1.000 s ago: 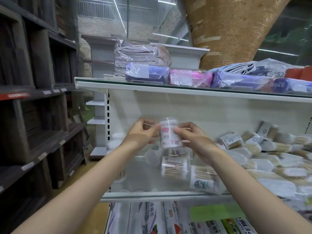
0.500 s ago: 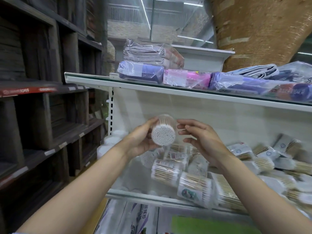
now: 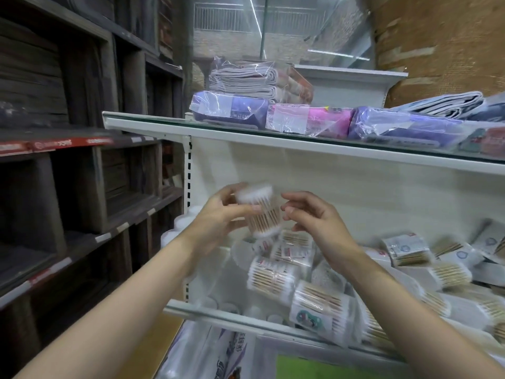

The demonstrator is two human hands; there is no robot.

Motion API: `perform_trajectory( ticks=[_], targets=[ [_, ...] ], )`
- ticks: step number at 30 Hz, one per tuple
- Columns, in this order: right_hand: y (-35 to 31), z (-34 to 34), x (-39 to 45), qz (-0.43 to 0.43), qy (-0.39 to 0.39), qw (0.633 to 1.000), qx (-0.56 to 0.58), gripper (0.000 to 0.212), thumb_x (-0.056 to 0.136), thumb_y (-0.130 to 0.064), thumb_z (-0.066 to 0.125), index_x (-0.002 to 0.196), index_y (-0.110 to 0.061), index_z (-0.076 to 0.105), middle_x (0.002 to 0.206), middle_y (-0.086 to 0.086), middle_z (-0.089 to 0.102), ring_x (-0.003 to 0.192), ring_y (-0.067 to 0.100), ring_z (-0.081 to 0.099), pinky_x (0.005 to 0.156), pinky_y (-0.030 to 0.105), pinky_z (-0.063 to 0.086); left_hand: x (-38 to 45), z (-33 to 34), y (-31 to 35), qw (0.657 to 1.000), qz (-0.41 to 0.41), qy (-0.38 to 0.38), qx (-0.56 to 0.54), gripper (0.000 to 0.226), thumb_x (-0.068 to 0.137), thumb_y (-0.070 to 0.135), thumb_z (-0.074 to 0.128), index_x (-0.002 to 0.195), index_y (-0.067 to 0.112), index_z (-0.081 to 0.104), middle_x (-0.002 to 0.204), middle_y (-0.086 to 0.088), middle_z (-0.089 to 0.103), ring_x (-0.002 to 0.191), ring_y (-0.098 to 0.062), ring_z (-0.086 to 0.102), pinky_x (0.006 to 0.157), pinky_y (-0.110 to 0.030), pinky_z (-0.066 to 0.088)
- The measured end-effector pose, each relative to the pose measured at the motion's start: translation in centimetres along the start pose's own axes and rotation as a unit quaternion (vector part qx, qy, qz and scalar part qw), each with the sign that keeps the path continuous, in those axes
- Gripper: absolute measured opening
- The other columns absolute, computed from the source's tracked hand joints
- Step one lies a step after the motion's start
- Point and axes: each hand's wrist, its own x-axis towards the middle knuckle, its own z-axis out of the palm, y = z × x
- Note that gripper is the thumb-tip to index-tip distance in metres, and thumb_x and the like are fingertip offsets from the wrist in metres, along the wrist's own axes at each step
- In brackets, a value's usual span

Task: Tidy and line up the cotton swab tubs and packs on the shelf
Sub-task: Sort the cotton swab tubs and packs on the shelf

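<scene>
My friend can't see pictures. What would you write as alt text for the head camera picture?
A person's left hand holds a clear tub of cotton swabs up before a white shelf, with the right hand open beside it, not touching. Below, more swab tubs and packs lie jumbled on the shelf.

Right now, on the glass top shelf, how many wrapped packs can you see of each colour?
Purple packs: 2, the second at
Pink pack: 1
Grey folded cloth packs: 2, the second at
Total: 5, not counting the ones cut off at the right edge.
</scene>
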Motion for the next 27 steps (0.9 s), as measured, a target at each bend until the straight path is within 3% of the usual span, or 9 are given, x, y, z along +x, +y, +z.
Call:
perform_trajectory(
  ticks=[3,7,11,15,19,21,23,25,27],
  targets=[
    [0.1,1.3,1.0,-0.014,-0.011,0.996,-0.087,0.033,0.084,-0.011,0.066,0.112,-0.026,0.055,0.106,-0.002,0.061,0.096,0.011,0.059,0.087,0.024,0.048,1.2,-0.2,0.0,0.992,0.026,0.087,0.093,0.064,0.074,0.004,0.075,0.130,0.011,0.046,0.115,-0.008,0.057,0.108,-0.023,0.061,0.084,-0.028,0.055],
    [0.1,3.3,3.3,0.033,-0.050,0.982,-0.180,0.048,0.081,-0.016,0.068,0.124,-0.022,0.046,0.101,-0.012,0.058,0.091,0.003,0.060,0.078,0.013,0.047,3.1,-1.4,0.2,0.979,0.015,0.091,0.180,0.072,0.070,0.024,0.081,0.132,0.010,0.046,0.111,-0.005,0.062,0.102,-0.020,0.064,0.093,-0.038,0.051],
    [1.1,4.8,6.5,0.101,-0.038,0.972,-0.208,0.063,0.072,-0.040,0.074,0.122,-0.015,0.045,0.112,0.003,0.062,0.100,0.020,0.063,0.089,0.040,0.052,4.1,-2.5,1.1,0.979,-0.027,0.041,0.196,0.055,0.087,0.044,0.059,0.124,0.004,0.054,0.103,-0.006,0.064,0.091,-0.014,0.066,0.085,-0.028,0.054],
    [1.8,6.4,8.6,0.129,-0.036,0.969,-0.209,0.051,0.071,-0.050,0.075,0.106,-0.019,0.055,0.107,0.000,0.065,0.097,0.017,0.064,0.088,0.039,0.054,5.2,-4.7,1.7,0.971,-0.053,0.042,0.231,0.053,0.092,0.052,0.045,0.104,0.003,0.062,0.086,-0.009,0.064,0.085,-0.026,0.067,0.083,-0.037,0.056],
    [2.9,7.7,9.9,0.145,-0.043,0.955,-0.255,0.086,0.051,-0.064,0.072,0.117,-0.013,0.056,0.113,0.004,0.064,0.099,0.020,0.063,0.087,0.042,0.055,6.3,-6.4,1.7,0.927,-0.046,0.046,0.370,0.054,0.094,0.051,0.039,0.095,0.004,0.066,0.087,-0.009,0.068,0.086,-0.025,0.064,0.079,-0.035,0.052],
    [3.5,8.3,10.1,0.149,-0.048,0.951,-0.268,0.085,0.049,-0.061,0.073,0.118,-0.013,0.055,0.115,0.005,0.063,0.101,0.021,0.062,0.087,0.043,0.054,6.8,-7.4,1.4,0.907,-0.034,0.053,0.415,0.050,0.095,0.046,0.041,0.095,0.004,0.067,0.089,-0.011,0.068,0.088,-0.027,0.063,0.079,-0.036,0.047],
    [3.8,8.8,10.1,0.156,-0.044,0.946,-0.280,0.065,0.064,-0.044,0.078,0.115,-0.013,0.052,0.114,0.005,0.061,0.101,0.018,0.060,0.085,0.036,0.054,6.9,-8.1,1.3,0.896,-0.014,0.050,0.442,0.040,0.094,0.039,0.046,0.094,0.004,0.066,0.092,-0.012,0.067,0.090,-0.029,0.061,0.079,-0.037,0.046],
    [4.4,9.3,10.0,0.157,-0.053,0.937,-0.308,0.045,0.075,-0.029,0.076,0.108,-0.013,0.050,0.107,0.004,0.058,0.091,0.013,0.056,0.073,0.023,0.047,6.9,-8.6,1.2,0.888,0.001,0.038,0.458,0.024,0.093,0.031,0.050,0.089,0.011,0.062,0.090,-0.006,0.064,0.090,-0.025,0.059,0.074,-0.033,0.042],
    [4.9,9.7,10.0,0.157,-0.073,0.920,-0.351,0.059,0.077,-0.028,0.074,0.122,-0.007,0.043,0.116,0.007,0.054,0.095,0.016,0.051,0.073,0.024,0.039,6.7,-8.7,1.2,0.885,0.010,0.020,0.466,0.015,0.093,0.026,0.051,0.088,0.014,0.059,0.089,-0.002,0.062,0.089,-0.021,0.058,0.068,-0.029,0.039]
  ],
)
